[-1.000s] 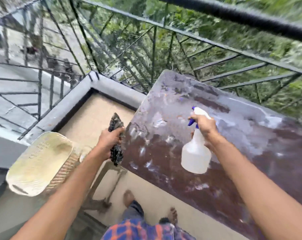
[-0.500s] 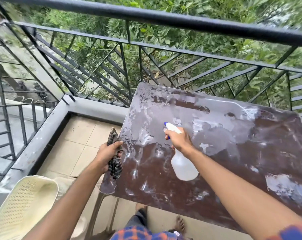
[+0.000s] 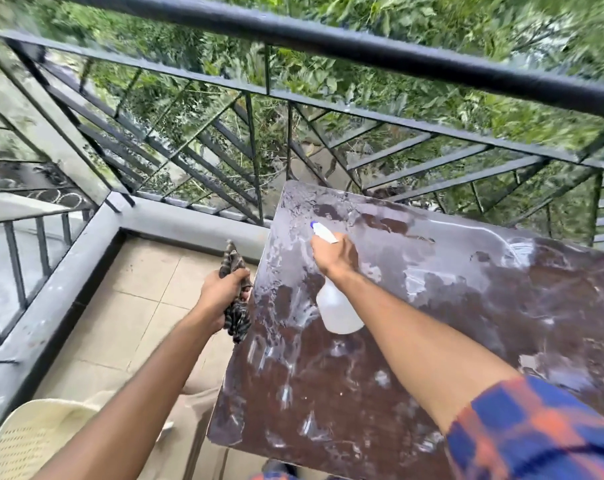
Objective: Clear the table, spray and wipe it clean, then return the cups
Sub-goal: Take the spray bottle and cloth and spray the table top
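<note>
Left arm bare, reaching forward from lower left, forearm angled up toward centre. Left hand [image 3: 221, 299] closed in fist, knuckles up, clamped on bunched striped cloth [image 3: 237, 308]; cloth ends stick out above and below fist.

Right arm extended forward from lower right, plaid sleeve [image 3: 535, 431] pushed up to elbow, forearm bare. Right hand [image 3: 335, 254] back-up, wrist bent slightly down, fingers wrapped round neck of spray bottle [image 3: 338, 311], nozzle pointing away from body, bottle body hanging below wrist.
</note>
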The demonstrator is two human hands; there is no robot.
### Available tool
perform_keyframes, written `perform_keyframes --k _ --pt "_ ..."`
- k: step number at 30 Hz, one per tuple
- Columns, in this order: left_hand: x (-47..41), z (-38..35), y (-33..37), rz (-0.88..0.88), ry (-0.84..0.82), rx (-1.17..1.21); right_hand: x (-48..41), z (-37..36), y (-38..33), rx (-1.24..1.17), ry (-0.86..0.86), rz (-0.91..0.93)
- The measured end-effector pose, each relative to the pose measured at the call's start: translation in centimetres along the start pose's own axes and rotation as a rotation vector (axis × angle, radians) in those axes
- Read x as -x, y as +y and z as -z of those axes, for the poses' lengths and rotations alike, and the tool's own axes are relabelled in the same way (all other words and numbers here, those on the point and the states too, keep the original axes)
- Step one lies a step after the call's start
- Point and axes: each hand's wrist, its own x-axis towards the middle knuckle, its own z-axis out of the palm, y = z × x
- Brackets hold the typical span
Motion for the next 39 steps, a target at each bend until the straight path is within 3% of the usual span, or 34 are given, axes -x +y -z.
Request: perform_keyframes --k 10,23,35,39 --pt "-1.4 -1.8 0.1 0.012 -0.033 -0.001 -2.2 0.3 0.8 -0.003 0.077 -0.038" --pt "-1.0 -3.5 -0.3 0.004 -0.064 -0.020 -3.0 7.6 7.3 -0.019 0.293 -0.206" --pt "-0.4 -4.6 -2.1 0.019 -0.131 -0.132 -1.0 12.8 13.7 -0.215 0.542 -0.402" --pt "0.2 -4.9 -1.9 -0.010 -0.159 -0.134 -0.2 12.9 14.4 -0.222 0.554 -0.423"
